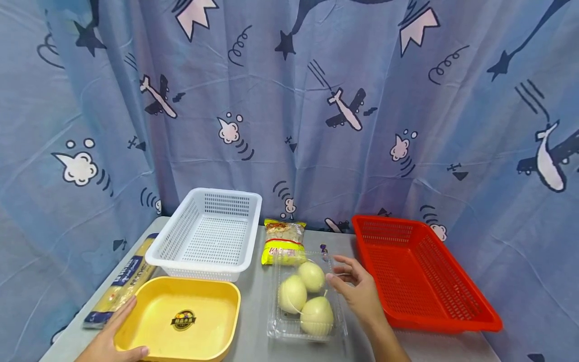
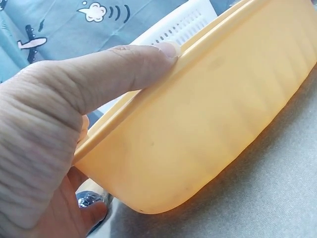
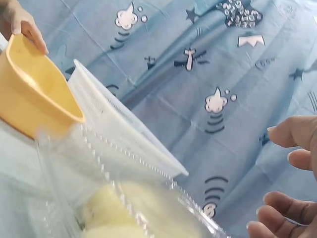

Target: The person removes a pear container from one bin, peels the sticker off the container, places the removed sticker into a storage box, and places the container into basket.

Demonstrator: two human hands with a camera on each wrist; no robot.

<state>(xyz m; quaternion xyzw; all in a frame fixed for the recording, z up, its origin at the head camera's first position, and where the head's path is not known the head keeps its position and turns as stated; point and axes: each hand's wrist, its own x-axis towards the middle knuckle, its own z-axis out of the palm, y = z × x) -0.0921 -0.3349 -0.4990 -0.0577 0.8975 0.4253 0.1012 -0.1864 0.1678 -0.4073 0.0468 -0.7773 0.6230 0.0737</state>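
Observation:
My left hand (image 1: pixel 108 337) holds the left side of a yellow plastic basin (image 1: pixel 149 301), which has a round fruit label inside its base. In the left wrist view the thumb (image 2: pixel 143 62) lies over the basin's rim and other fingers show beside its outer wall. A clear plastic clamshell box (image 1: pixel 285 329) with three pale yellow-green pears (image 1: pixel 316 315) stands to the right of the basin. Beside the box's right edge is my right hand (image 1: pixel 357 284), its fingers loosely bent and apart, with nothing between them. The right wrist view shows a gap between those fingers (image 3: pixel 277 215) and the box.
Behind the basin sits a white perforated basket (image 1: pixel 212 236), with a long yellow and blue noodle packet (image 1: pixel 124 281) at its left. A yellow snack bag (image 1: pixel 284 239) lies behind the pears, near a small dark wrapped piece (image 1: pixel 323 248). At right is a red basket (image 1: pixel 416 266); a patterned curtain (image 1: pixel 289 100) hangs behind.

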